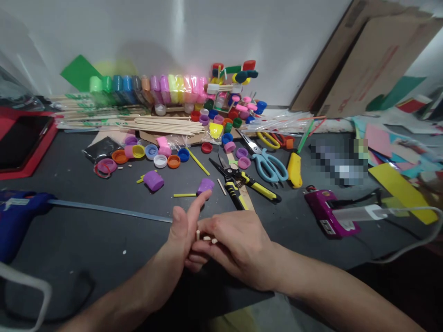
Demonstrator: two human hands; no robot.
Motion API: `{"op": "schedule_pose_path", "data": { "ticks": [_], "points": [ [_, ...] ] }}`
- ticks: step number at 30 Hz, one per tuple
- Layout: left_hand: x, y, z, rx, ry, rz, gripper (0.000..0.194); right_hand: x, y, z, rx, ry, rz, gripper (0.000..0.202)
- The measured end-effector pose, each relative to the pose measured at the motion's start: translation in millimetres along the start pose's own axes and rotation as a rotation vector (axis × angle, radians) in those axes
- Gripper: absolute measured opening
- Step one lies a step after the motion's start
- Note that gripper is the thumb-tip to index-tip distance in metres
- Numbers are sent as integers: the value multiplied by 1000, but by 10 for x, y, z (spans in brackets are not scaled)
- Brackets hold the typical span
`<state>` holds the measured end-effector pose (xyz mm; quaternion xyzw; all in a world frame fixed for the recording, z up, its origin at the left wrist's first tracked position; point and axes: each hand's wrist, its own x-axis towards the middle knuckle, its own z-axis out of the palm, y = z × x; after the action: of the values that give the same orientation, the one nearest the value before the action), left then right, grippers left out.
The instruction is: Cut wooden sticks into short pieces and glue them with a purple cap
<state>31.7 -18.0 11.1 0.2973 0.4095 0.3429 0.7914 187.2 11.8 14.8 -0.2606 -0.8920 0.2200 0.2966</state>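
My left hand (182, 237) is near the table's front edge, thumb and index finger stretched out, other fingers curled below. Against it rests my right hand (238, 244), its fingers bent around several short pale wooden sticks (206, 238) whose ends show between the hands. Just beyond my left fingertip lies a purple clay piece (205, 185). Yellow-and-black pliers (235, 191) and a thin pale stick (221, 186) lie beyond my right hand. Farther left is another purple clay piece (153, 180).
Light blue scissors (268, 166) and a yellow cutter (295, 169) lie right of the pliers. A blue glue gun (17, 216) is at the left, a purple device (325, 214) at the right. Colored caps (173, 161), wooden sticks (166, 125) and clay tubs (128, 87) line the back.
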Motion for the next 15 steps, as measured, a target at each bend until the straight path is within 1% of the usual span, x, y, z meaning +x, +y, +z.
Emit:
{"op": "schedule_pose_path", "data": {
  "ticks": [2,3,4,5,6,8,9,11,13,15],
  "points": [
    [-10,-25,-11,-21,-13,-2,102,-2,5,5,47,-2,-24,12],
    [-18,-31,-23,-12,4,31,97,-3,11,-1,55,9,-34,10],
    [-28,-33,-36,48,45,101,87,-5,19,-11,41,26,-41,10],
    [-41,-30,-51,137,105,203,74,-8,30,-24,5,49,-46,11],
    [-55,-22,-66,276,193,283,55,-12,41,-38,-46,76,-54,12],
    [-79,6,-87,583,362,420,25,-25,65,-60,-171,121,-72,14],
    [-87,25,-90,697,352,427,16,-34,77,-69,-226,130,-86,15],
    [-91,65,-82,806,287,416,24,-51,98,-81,-310,139,-124,18],
    [-82,99,-71,775,206,355,30,-64,111,-92,-363,114,-166,23],
    [-65,115,-81,638,153,262,31,-72,118,-104,-371,95,-202,27]
  ]
}}
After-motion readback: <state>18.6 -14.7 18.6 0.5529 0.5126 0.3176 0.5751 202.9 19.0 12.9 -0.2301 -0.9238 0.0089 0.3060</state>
